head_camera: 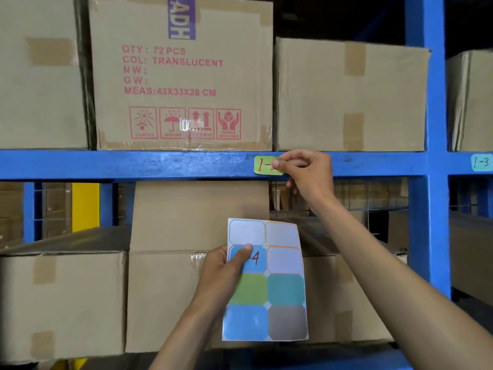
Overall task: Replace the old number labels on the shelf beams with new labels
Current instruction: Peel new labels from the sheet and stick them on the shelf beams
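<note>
The right hand (pixel 306 174) pinches the right end of a yellow-green paper label (pixel 264 165) marked "1-" on the blue steel shelf beam (pixel 133 164); the left hand (pixel 224 273) grips a sheet of coloured octagonal stickers (pixel 277 289), thumb across its blue "4" sticker (pixel 257 260), below the beam.

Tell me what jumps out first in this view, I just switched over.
The right hand pinches a green label reading "1-" on the blue shelf beam, below the cartons. Lower centre, the left hand holds a sticker sheet, thumb over a blue sticker marked "4". A teal "1-3" label sits far right.
</note>
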A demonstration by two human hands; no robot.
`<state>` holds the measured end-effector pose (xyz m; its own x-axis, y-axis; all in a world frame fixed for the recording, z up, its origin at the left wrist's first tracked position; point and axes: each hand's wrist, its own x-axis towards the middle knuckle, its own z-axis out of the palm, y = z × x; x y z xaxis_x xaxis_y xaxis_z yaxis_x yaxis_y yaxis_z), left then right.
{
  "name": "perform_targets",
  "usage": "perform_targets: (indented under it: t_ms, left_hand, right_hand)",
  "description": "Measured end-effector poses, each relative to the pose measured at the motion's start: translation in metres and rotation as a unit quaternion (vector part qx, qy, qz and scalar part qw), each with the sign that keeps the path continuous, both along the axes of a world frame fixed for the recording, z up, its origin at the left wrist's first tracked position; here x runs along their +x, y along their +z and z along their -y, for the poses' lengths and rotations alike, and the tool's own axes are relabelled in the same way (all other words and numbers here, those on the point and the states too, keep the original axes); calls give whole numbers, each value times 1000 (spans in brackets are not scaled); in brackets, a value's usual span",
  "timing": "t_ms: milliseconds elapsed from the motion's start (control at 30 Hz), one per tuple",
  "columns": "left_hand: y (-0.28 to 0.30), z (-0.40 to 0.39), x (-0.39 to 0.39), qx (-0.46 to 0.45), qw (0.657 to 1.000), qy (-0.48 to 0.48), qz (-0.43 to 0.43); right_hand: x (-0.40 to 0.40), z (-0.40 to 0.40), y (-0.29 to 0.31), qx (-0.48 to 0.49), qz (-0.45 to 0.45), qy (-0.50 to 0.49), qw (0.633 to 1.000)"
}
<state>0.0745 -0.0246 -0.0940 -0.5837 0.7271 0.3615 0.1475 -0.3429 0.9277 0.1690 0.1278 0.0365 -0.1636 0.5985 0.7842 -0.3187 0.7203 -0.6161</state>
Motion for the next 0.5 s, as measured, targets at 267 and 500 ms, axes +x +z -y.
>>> perform_targets:
  t_ms: [267,500]
  left_hand:
    - [-1,-9,0,-9,1000,-5,-1]
    - [-2,-11,-4,-2,1000,-3,5]
  right_hand:
    - [-4,-11,5,8,0,-17,1000]
    - [-9,-13,1,26,-11,-43,999]
